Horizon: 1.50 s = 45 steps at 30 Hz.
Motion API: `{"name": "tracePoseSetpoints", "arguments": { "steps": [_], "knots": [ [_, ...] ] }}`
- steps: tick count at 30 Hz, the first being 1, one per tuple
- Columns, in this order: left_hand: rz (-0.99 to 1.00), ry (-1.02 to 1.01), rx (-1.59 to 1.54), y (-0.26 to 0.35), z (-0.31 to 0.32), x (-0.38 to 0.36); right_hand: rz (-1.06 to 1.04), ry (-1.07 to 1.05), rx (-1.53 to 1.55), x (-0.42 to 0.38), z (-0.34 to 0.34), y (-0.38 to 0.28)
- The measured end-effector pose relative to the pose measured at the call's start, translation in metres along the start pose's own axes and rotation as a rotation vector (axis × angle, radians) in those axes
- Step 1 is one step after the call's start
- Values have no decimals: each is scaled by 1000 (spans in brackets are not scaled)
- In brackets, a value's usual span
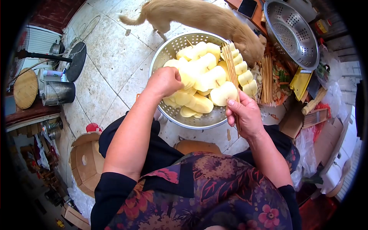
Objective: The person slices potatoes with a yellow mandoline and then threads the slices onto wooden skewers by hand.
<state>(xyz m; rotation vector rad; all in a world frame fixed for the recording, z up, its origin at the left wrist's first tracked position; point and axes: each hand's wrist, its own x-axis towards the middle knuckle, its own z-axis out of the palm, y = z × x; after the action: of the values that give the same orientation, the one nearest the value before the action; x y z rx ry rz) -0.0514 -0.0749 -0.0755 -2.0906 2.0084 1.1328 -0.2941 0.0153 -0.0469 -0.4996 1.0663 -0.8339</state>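
The left hand (165, 81) reaches into a perforated metal colander (168, 50) that sits on the tiled floor (111, 57) at about twelve o'clock from the person's lap; its grip is curled shut over a pale peeled potato piece (188, 74) at the near-left side of the heap, the fingers hidden behind the knuckles. The right hand (245, 115), at about one o'clock, has its grip closed round a bundle of thin bamboo skewers (231, 65), thumb pressed along the sticks; the skewers stand nearly upright and carry a row of potato slices (243, 73) threaded along their right side; the sticks' lower ends poke out below the palm. The colander is piled with more potato chunks (203, 80); its rim touches neither hand's wrist.

A tan dog (207, 17) stands at twelve o'clock just beyond the colander, head down by the far-right rim. At two o'clock an empty second colander (291, 34) lies tilted; between it and the full one lies a loose sheaf of spare skewers (266, 78) beside vegetable peelings (281, 82). At eight o'clock a cardboard box (86, 161) stands on the floor; at ten o'clock a metal pot (57, 93) rests on a low shelf.
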Motion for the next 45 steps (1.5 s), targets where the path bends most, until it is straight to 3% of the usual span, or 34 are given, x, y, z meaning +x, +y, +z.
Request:
{"name": "tracePoseSetpoints", "arguments": {
  "steps": [1, 2, 4, 7, 11, 17, 26, 29, 31, 33, 35, 45],
  "knots": [
    [-46, -127, 138, 6, -4, -5, 1, 1, 0, 0, -1, 0],
    [-46, -128, 139, 7, -1, -8, 2, 1, 0, 0, -1, 0],
    [42, -90, 451, 8, 9, -14, 5, 1, -1, -1, 0, -1],
    [108, 28, 551, 2, 26, -13, 6, -1, -4, -2, 2, 0],
    [84, 29, 544, -2, 28, -9, 9, -5, -13, -2, 2, 2],
    [29, -74, 220, -8, 1, -4, 23, -11, -31, -4, 3, 4],
    [75, 165, 299, -3, 3, -9, 37, -35, -64, -3, 5, 6],
    [49, 92, 135, -2, -10, -6, 46, -45, -88, -2, 4, 8],
    [-135, 25, -336, -3, -16, -3, 66, -53, -102, -2, 3, 10],
    [-53, 103, -431, -12, -15, 5, 86, -64, -112, -3, 3, 11],
    [-112, 215, -891, -7, -22, 4, 99, -80, -115, -4, 5, 11],
    [-40, 273, -1341, -12, -24, 6, 99, -104, -126, -2, 4, 11]
  ]
}}
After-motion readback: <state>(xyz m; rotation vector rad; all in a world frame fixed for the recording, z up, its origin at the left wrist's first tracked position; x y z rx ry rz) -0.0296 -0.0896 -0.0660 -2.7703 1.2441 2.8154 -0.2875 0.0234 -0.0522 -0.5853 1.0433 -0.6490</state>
